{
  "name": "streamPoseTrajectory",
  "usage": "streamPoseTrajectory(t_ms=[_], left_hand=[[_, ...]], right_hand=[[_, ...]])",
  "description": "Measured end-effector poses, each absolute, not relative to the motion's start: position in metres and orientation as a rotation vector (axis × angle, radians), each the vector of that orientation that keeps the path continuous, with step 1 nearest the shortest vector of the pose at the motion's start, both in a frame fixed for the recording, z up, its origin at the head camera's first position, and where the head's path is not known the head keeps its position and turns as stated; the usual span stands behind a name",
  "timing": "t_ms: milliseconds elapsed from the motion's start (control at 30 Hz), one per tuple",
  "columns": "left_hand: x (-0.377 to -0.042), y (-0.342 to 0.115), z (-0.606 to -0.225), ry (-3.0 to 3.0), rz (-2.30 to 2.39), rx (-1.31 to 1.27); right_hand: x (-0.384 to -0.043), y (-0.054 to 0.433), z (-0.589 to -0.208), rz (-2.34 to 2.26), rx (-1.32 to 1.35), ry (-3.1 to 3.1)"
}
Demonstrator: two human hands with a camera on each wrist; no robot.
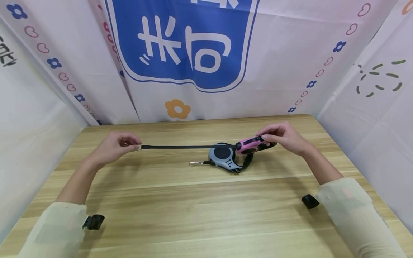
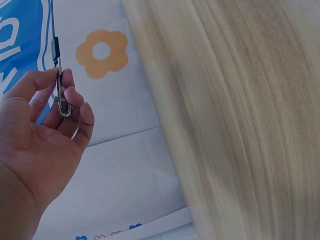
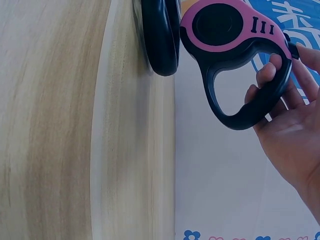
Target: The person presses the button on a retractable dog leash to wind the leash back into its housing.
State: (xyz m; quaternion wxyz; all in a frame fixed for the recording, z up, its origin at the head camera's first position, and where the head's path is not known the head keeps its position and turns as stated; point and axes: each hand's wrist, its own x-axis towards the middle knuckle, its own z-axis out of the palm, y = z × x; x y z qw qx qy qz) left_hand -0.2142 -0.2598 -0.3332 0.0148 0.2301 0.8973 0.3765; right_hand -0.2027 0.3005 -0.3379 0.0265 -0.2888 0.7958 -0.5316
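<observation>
My right hand (image 1: 282, 136) holds a pink and black retractable dog leash (image 3: 220, 25) above the table, its fingers curled round the loop handle (image 3: 250, 107) and the thumb near the button. From its nozzle a black strap (image 1: 190, 147) stretches level to the left. At the strap's end, my left hand (image 1: 116, 146) pinches the metal snap hook (image 2: 61, 95) between thumb and fingers. Behind and below the strap, a grey-blue and black retractable leash (image 1: 222, 157) lies on the table. Its own metal hook (image 1: 195, 163) points left, and nothing grips it.
The wooden table (image 1: 193, 215) reaches back to a white printed cloth (image 1: 219, 104) with a blue sign and flowers. More white cloth hangs at both sides. A black wrist camera (image 1: 93, 222) sticks out from the left sleeve, another (image 1: 310, 201) from the right.
</observation>
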Motion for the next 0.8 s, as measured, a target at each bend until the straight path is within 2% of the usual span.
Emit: streamPoseTrajectory(t_ms=[267,800], left_hand=[[-0.2131,-0.2586,-0.3335,2.724,1.25,0.781],[-0.2098,-0.2554,-0.327,2.839,1.3,0.594]], right_hand=[[-0.2027,0.3,-0.3373,-1.646,-0.896,2.454],[-0.2028,0.3019,-0.3382,-1.667,-0.913,2.455]])
